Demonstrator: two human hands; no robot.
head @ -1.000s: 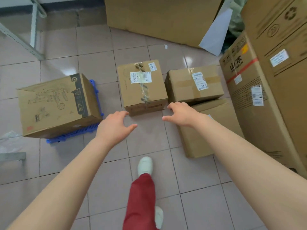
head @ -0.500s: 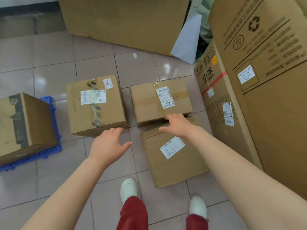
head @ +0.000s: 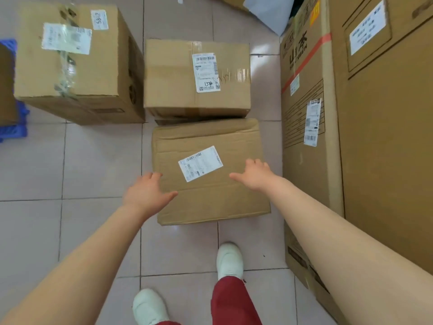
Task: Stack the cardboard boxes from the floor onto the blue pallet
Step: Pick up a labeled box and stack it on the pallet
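A flat cardboard box [head: 210, 200] with a white label lies on the tiled floor right in front of me. My left hand [head: 146, 194] hovers open over its left edge and my right hand [head: 254, 174] hovers open over its right part; neither grips it. Behind it stands a second box [head: 173, 83] with an upright label, and to the left of that a taller taped box [head: 93, 66]. The blue pallet [head: 11, 130] shows only as a sliver at the far left edge, with a box [head: 5, 90] on it.
A very large carton [head: 386, 148] and a tall carton with a red stripe [head: 307, 160] wall off the right side. My white shoes [head: 228, 259] and red trousers stand on the tiles just below the flat box. Bare tiles lie to the left.
I have stepped closer and the view has tilted down. Both hands moved from the far boxes toward the flat box. The pallet slid almost out of view at the left.
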